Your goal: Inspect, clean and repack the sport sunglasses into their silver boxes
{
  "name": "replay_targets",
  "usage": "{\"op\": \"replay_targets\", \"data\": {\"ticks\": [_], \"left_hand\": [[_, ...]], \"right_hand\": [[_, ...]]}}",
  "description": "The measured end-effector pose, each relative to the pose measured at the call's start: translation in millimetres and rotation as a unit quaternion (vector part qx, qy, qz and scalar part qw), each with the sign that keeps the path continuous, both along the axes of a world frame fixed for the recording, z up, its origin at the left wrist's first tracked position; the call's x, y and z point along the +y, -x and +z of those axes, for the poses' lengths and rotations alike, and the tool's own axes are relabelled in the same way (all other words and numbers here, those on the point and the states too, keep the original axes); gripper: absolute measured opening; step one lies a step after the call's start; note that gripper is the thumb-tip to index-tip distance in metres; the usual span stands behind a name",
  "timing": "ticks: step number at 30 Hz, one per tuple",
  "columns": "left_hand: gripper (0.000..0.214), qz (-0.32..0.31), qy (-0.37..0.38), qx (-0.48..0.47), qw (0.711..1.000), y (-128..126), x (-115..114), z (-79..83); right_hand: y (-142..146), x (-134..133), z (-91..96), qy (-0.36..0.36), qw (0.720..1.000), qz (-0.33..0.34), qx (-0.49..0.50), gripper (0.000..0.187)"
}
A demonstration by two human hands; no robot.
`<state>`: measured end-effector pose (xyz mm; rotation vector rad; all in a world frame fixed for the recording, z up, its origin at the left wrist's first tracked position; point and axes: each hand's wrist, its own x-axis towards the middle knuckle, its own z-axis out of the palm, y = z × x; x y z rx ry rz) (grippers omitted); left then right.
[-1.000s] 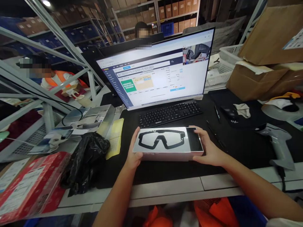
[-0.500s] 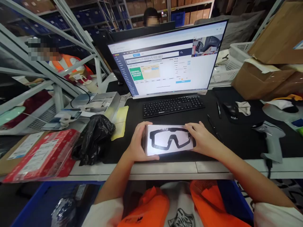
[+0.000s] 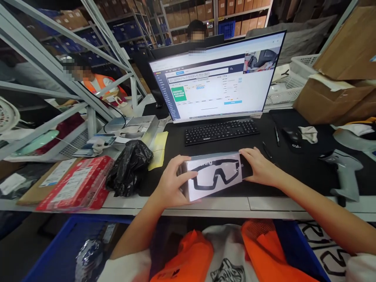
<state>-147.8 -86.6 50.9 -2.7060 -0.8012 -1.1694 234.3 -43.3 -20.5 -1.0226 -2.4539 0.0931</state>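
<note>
— How was the sports-glasses box (image 3: 216,178) best handled?
— Light, even pressure at both ends would probably have kept it steady without denting the card.
— And where did it lie in the grip?
— Between the hands, tilted, left end lower, over the front edge of the black desk mat (image 3: 175,141). The left hand (image 3: 174,182) was curled around its left end, thumb on the printed face; the right hand (image 3: 261,166) gripped the dark right end.

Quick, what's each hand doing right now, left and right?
Left hand: closed on the left end of the glasses box, thumb across its printed face.
Right hand: closed on the box's black right end.
</note>
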Motion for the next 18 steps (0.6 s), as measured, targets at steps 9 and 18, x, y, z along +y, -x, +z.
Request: {"op": "replay_targets", "data": {"ticks": [9, 18], "left_hand": [[0.090, -0.047, 0.006, -0.045, 0.998, 4, 1, -1.0], [0.092, -0.009, -0.018, -0.030, 0.999, 31, -34, 5.2]], "right_hand": [[24, -13, 15.0, -0.034, 0.996, 0.077, 0.022, 0.095], [7, -9, -0.1, -0.084, 0.990, 0.096, 0.052, 0.096]]}}
